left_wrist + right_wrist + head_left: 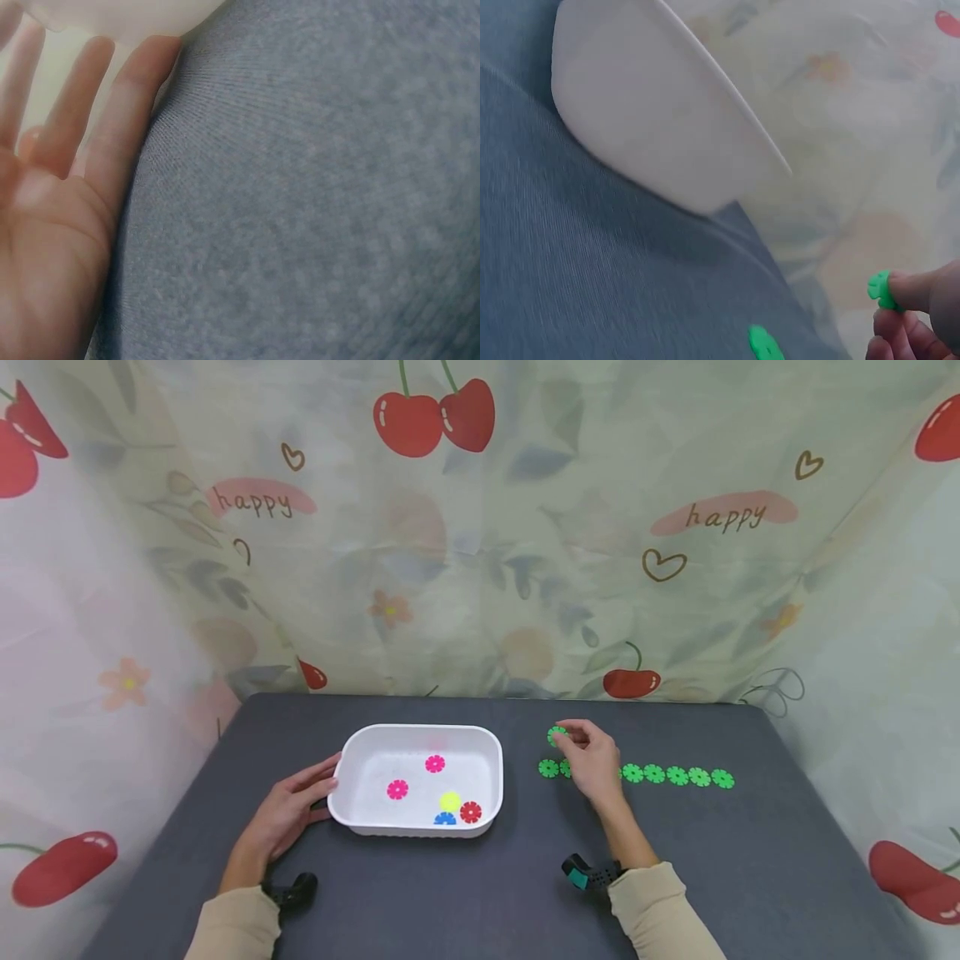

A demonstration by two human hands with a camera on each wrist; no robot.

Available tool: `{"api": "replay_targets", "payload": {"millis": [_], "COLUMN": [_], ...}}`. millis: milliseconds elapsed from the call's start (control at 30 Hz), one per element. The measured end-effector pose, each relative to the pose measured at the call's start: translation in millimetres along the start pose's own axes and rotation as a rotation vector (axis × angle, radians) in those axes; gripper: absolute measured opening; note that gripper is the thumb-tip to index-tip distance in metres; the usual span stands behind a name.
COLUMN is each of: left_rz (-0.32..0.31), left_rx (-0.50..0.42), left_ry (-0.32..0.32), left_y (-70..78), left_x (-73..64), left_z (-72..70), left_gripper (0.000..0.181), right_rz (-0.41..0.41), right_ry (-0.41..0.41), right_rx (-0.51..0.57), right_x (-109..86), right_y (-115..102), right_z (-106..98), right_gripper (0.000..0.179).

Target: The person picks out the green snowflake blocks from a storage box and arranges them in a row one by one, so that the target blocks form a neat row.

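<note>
My right hand pinches a green notched plastic disc between thumb and fingers, held above the table. The same pinched disc shows in the right wrist view. Just below it runs a row of several like green discs, partly hidden behind the hand. At the left end of a white plastic basin, my left hand rests its fairly straight fingers against the wall. Inside the basin lie two pink discs, a yellow disc, a blue disc and a red disc.
A dark grey cloth covers the table under everything. Behind it and at both sides hangs a curtain printed with cherries and leaves. A thin looped cord lies near the table's back right corner.
</note>
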State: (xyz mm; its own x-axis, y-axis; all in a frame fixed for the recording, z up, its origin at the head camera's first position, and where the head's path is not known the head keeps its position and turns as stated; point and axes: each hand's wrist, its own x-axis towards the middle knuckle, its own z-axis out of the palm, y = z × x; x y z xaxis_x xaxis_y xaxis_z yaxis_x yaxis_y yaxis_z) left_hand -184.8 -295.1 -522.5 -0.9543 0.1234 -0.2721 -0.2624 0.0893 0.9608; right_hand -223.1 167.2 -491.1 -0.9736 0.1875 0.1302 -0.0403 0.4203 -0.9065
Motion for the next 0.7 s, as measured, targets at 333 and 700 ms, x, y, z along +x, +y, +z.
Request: {"api": "replay_targets", "payload": {"millis": [333, 700], "left_rz": [0.001, 0.001], "left_rx": [0.003, 0.007], "left_ry": [-0.003, -0.004], "left_y": [0.2, 1.4], "left_x": [-0.2, -1.2], "left_z": [0.1, 0.7], "left_gripper": [0.072, 0.071], "right_rz": [0.074, 0.124], "right_ry": [0.030, 0.087], "right_rx": [-0.018, -0.021], "right_x": [1.2, 1.1], "right_y": [22.5, 36.3], "right_z": [-29.7, -55.6], "right_gripper": [0.035, 0.033]}}
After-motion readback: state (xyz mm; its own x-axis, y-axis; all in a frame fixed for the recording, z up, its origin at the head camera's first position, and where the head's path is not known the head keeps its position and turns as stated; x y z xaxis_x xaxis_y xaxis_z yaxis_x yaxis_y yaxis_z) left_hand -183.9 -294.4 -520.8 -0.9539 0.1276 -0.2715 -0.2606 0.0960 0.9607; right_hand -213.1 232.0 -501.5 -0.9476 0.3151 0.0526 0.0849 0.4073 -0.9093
